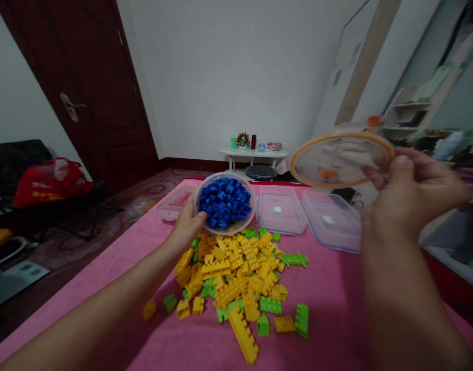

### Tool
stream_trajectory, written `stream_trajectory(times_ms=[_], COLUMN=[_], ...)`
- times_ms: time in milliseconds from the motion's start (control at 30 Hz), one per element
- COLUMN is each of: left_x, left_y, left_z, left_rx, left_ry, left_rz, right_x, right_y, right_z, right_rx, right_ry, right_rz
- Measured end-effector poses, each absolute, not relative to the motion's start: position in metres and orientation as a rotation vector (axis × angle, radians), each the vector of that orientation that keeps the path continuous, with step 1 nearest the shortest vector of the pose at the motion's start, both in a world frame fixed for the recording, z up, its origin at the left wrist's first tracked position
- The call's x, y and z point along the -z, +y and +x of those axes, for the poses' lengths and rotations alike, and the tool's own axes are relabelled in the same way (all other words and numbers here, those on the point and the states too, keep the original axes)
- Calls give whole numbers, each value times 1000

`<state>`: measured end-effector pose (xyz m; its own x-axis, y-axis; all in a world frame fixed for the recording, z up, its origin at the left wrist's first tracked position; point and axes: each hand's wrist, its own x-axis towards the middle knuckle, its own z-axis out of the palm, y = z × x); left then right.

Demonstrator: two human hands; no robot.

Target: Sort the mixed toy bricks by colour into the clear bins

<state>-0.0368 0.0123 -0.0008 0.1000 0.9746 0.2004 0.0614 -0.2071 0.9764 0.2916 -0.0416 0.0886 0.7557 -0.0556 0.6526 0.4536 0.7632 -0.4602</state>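
My left hand [190,220] grips the rim of a round clear tub [253,202], tilted toward me and full of blue building bricks [225,202]. On the right, my right hand [408,178] holds up a round clear lid [342,159] with an orange sealing ring, raised well above the table and apart from the tub. Below the tub spreads a loose pile of yellow building bricks [236,263], with green building bricks [270,305] mixed in and around its edges.
Two clear rectangular containers [281,210] [332,219] stand behind the pile on the pink tablecloth [321,288]. Another clear container or lid [167,207] lies left of the tub. A low white table [255,153] with ornaments is by the far wall.
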Motion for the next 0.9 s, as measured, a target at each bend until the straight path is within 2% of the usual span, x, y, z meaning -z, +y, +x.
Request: stream_trajectory(times_ms=[100, 233, 667, 900], left_x=[18, 25, 33, 31], left_y=[22, 23, 21, 21], left_z=[-26, -13, 8, 4], left_rx=[-1477, -1573, -1626, -1774], left_ry=[1090, 1117, 1132, 1174], left_rz=[1791, 2017, 2197, 2187], right_x=[-86, -82, -91, -92], right_y=[-37, -33, -40, -35], right_z=[286, 278, 263, 266], right_rx=[288, 288, 239, 241], right_ry=[-686, -714, -684, -648], right_rz=[-689, -749, -844, -763])
